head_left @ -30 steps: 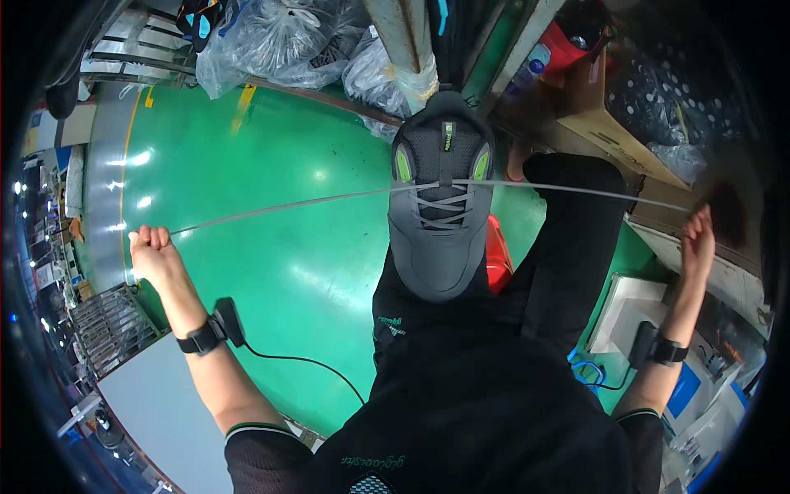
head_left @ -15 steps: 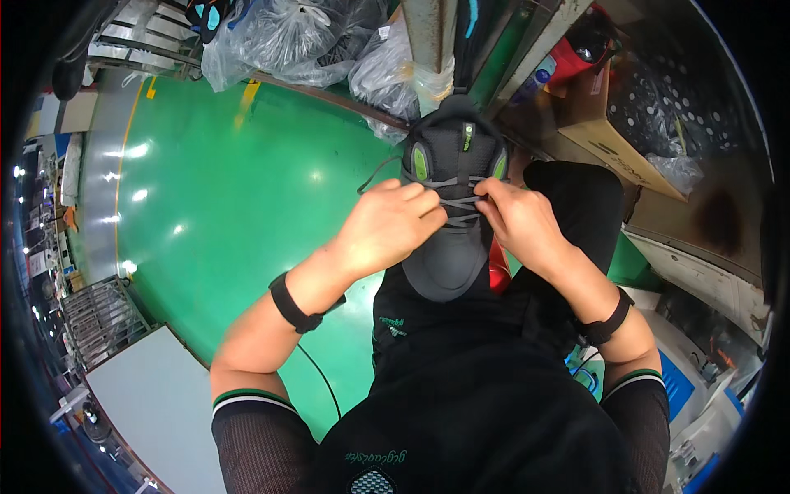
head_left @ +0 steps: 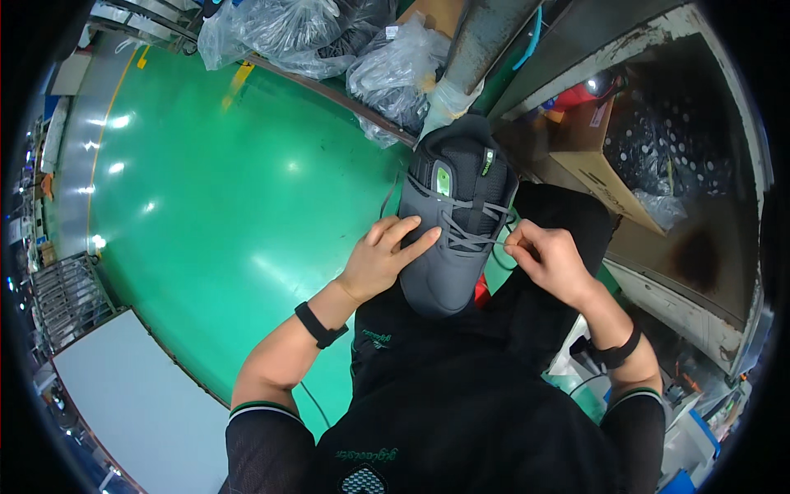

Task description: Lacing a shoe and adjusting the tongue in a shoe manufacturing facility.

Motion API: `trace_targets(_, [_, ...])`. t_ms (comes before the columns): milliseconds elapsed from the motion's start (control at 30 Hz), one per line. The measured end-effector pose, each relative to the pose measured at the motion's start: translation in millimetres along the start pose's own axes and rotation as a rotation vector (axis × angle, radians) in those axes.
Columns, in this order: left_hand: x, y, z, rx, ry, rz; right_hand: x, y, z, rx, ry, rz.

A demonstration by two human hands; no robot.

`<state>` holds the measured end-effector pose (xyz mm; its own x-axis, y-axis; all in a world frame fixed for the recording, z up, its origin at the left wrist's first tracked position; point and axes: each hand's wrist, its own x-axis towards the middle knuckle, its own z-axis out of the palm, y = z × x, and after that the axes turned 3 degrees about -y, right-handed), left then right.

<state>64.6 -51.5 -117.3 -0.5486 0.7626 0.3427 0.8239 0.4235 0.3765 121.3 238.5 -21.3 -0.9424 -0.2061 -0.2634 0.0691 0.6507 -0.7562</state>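
A dark grey sneaker (head_left: 451, 216) with green tabs rests on my lap, toe toward me. My left hand (head_left: 387, 255) lies flat on its left side, fingers spread across the upper near the laces. My right hand (head_left: 550, 257) pinches a grey shoelace (head_left: 485, 240) at the shoe's right side, pulling it taut across the eyelets. Both wrists carry black bands.
A shiny green floor (head_left: 206, 206) spreads to the left. Clear plastic bags (head_left: 329, 41) of dark goods are piled at the top. A cardboard box (head_left: 601, 156) and a rusty metal bench (head_left: 699, 272) stand on the right. A grey tabletop (head_left: 123, 403) is at lower left.
A second ago both arms were spread wide, stretching the lace. They came together on the shoe; now the left hand presses flat and the right pinches the lace at the side.
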Motion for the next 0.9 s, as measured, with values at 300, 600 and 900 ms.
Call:
trace_targets(300, [13, -3, -48, -1.055, 0.066, -0.723, 25, 14, 47, 0.044, 0.625, -0.138])
trace_targets(600, [-11, -110, -180, -0.448, 0.231, -0.949, 32, 29, 63, -0.129, 0.774, -0.334])
trace_targets(900, [17, -143, -291, -0.834, 0.674, -0.75, 40, 33, 79, -0.14, 0.704, -0.195])
